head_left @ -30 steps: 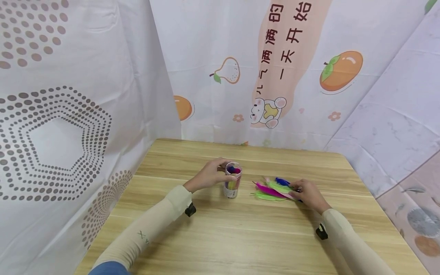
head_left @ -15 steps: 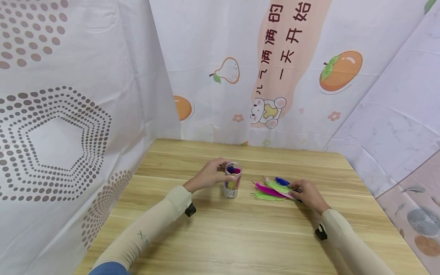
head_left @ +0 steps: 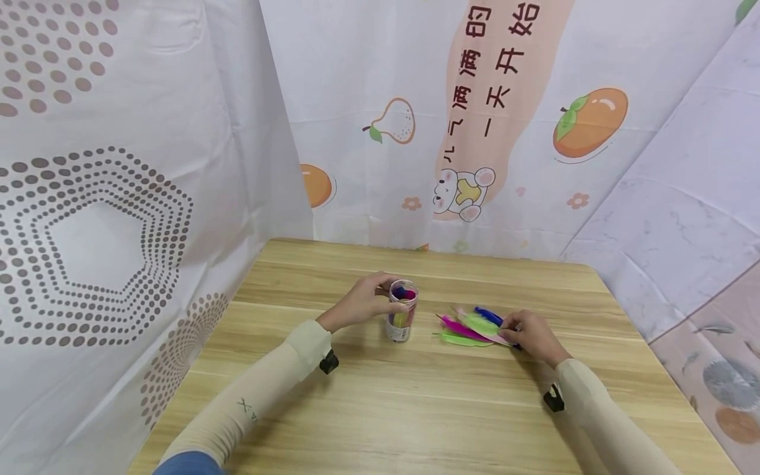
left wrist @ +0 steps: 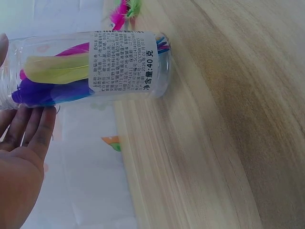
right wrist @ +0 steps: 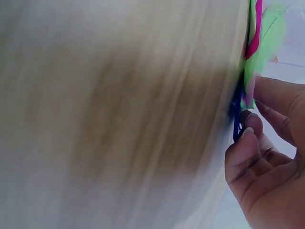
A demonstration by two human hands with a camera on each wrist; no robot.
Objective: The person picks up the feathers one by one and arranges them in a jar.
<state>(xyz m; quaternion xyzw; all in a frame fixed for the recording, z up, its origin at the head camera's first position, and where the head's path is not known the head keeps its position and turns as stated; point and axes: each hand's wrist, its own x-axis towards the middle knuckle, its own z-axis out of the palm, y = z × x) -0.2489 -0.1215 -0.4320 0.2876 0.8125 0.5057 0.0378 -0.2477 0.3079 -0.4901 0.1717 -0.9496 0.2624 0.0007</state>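
In the head view my left hand holds a clear, lidless jar upright on the table, fingers and thumb round its upper part. Inside the jar stand several coloured feathers, a yellow feather and a purple feather among them. To the jar's right lies a loose pile with a magenta feather and a light green feather. My right hand is at the pile's right end, its thumb and fingertips pinching the end of a blue feather. The index finger touches a pale pink feather tip.
The wooden table has its back edge close to a printed curtain. Another patterned cloth hangs along the left side. A black wrist strap piece shows under the right sleeve, another strap piece under the left.
The blue feather at the back of the pile has turned slightly under my right fingers, which have shifted a little. My left hand and the jar have stayed in place.
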